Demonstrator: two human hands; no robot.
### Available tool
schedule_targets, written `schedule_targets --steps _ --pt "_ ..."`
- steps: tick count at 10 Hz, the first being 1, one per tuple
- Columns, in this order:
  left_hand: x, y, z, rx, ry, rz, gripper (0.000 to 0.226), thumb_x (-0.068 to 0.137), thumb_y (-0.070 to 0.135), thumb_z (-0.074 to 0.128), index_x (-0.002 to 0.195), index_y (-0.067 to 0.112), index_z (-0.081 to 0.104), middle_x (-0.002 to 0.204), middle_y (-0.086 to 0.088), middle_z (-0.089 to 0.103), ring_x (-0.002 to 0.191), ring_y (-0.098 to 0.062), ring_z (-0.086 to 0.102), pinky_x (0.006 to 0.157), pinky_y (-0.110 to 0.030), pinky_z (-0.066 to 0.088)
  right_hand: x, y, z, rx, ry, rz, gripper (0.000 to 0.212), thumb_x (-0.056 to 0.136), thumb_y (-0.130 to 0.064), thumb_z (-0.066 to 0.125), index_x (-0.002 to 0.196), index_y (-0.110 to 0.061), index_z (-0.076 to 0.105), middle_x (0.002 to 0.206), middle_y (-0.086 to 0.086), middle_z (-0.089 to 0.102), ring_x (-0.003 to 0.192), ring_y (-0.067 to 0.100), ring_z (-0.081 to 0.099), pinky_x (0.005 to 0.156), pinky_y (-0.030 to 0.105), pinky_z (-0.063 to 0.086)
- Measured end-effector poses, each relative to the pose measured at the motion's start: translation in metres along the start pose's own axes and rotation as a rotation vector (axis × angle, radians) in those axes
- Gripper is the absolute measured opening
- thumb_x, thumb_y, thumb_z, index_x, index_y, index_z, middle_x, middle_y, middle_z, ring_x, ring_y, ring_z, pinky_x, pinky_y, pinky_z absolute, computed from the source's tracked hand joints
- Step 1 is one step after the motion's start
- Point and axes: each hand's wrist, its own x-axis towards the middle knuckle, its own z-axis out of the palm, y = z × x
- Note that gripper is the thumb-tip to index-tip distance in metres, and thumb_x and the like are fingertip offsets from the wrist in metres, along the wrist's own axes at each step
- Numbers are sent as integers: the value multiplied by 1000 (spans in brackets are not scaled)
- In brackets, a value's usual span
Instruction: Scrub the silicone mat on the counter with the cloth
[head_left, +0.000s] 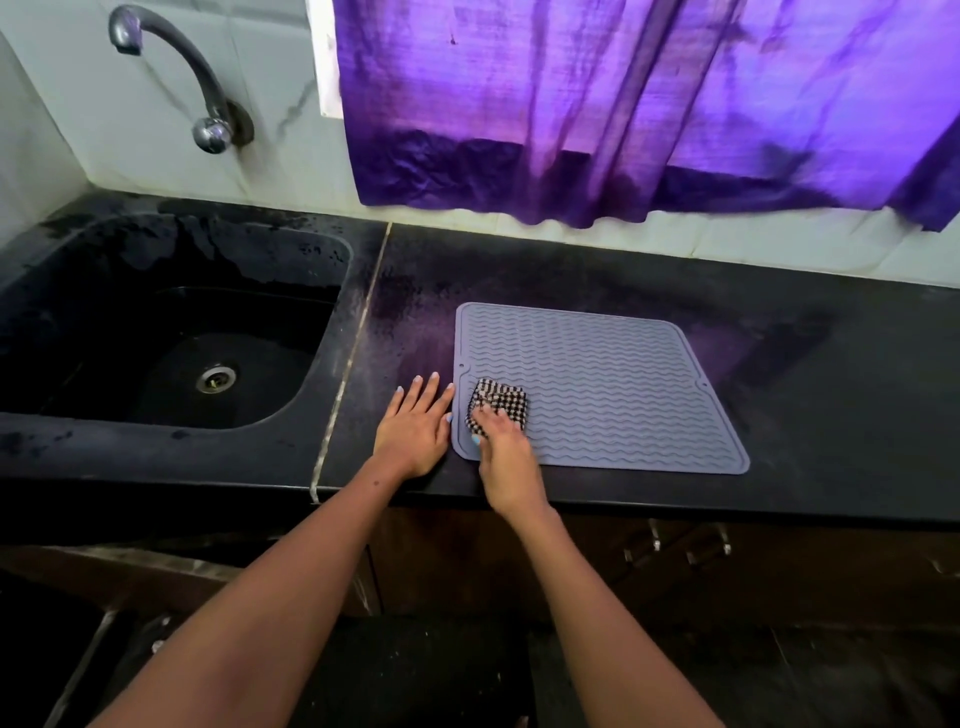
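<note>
Head view, one mat (613, 384), one cloth (497, 402), two hands

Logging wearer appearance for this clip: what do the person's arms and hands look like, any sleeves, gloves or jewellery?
Both forearms are bare as far as the frame shows, with no sleeves visible. The left hand and right hand wear no gloves, and no rings, watch or bracelets show. The fingernails are painted a pale light blue. A small dark mark sits on the left forearm near the wrist.

Mat (613, 384) under my hand: grey-lilac, wavy ridges. Cloth (498, 402): black-and-white check. Counter (831, 395) black; curtain (623, 104) purple.
</note>
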Motion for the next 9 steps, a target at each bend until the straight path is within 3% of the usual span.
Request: schedule_targets --steps 1,2,3,4,5,6,7,8,9 --pt "-1 0 1 10 15 2 51 101 33 16 149 23 4 158 -2 -1 145 -20 -4 118 -37 -4 -7 7 10 -171 -15 -90 51 97 -9 40 146 -15 29 156 3 22 146 18 11 117 28 -3" --pt "-1 1 2 16 22 -3 51 100 33 16 149 23 5 158 -1 0 146 -19 -4 118 -37 -4 -9 9 9 -225 -36 -111 59 94 -7 44 148 -16 24 158 2 15 147 17 6 113 26 -9" --pt "-1 2 2 14 21 -10 51 100 33 16 149 23 5 158 -1 0 146 -19 -4 118 -37 -4 -8 8 9 -238 -69 -120 62 92 -4 46 148 -17 23 158 1 14 147 17 6 114 26 -8" --pt "-2 2 2 27 22 -14 57 94 38 4 149 24 5 158 -1 0 146 -19 -3 118 -37 -3 5 11 -6 -94 -98 -80 54 91 -1 47 141 -21 41 151 1 36 141 18 29 117 28 16" --pt "-1 1 4 22 29 -22 69 84 45 -6 149 25 5 158 0 0 145 -17 -4 118 -36 -4 21 22 -38 68 -70 -9 48 90 2 48 131 -22 55 133 5 57 120 23 54 105 26 36" --pt "-1 1 6 26 42 -33 75 79 48 -13 149 26 5 158 1 1 145 -16 -4 118 -35 -4 24 38 -55 -64 38 -97 55 88 10 46 135 -18 50 140 3 50 133 21 43 113 28 26" --pt "-2 1 6 27 56 -39 82 73 50 -17 149 26 6 158 1 2 146 -16 -2 117 -34 -4 17 51 -52 -179 36 -254 60 87 13 45 138 -17 46 145 2 44 139 20 34 114 25 13" --pt "-3 4 6 25 69 -47 82 74 51 -15 148 26 8 158 1 4 146 -16 0 117 -34 -3 5 63 -36 -239 -57 -320 62 85 13 46 139 -17 43 147 1 41 139 20 33 117 31 13" --pt "-3 4 7 27 82 -62 80 76 51 -13 148 26 11 158 1 6 146 -16 2 117 -34 -1 1 70 -23 -259 -42 -317 59 84 8 52 137 -16 46 146 2 43 138 23 35 116 35 14"
